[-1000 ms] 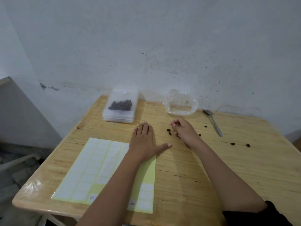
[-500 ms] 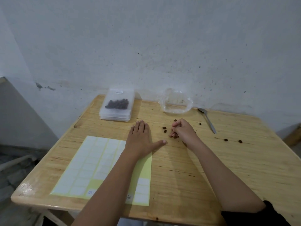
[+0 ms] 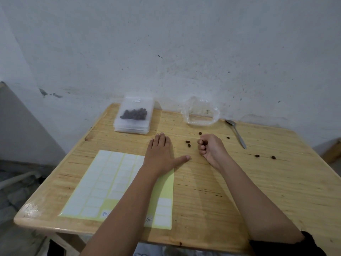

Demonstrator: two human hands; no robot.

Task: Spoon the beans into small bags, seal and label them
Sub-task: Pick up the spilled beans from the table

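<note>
A person's left hand (image 3: 161, 156) lies flat and empty at mid-tabletop of the pale wooden table (image 3: 230, 200). The right hand (image 3: 211, 148) is curled beside scattered dark brown beans (image 3: 188, 143); whether it holds any cannot be told. A bean-filled clear small bag (image 3: 134, 115) sits near the back-left corner.

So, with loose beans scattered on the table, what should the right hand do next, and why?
Probably pinch the two dark brown beans just left of the curled right hand; they lie nearest it, loose on the wooden table.
</note>
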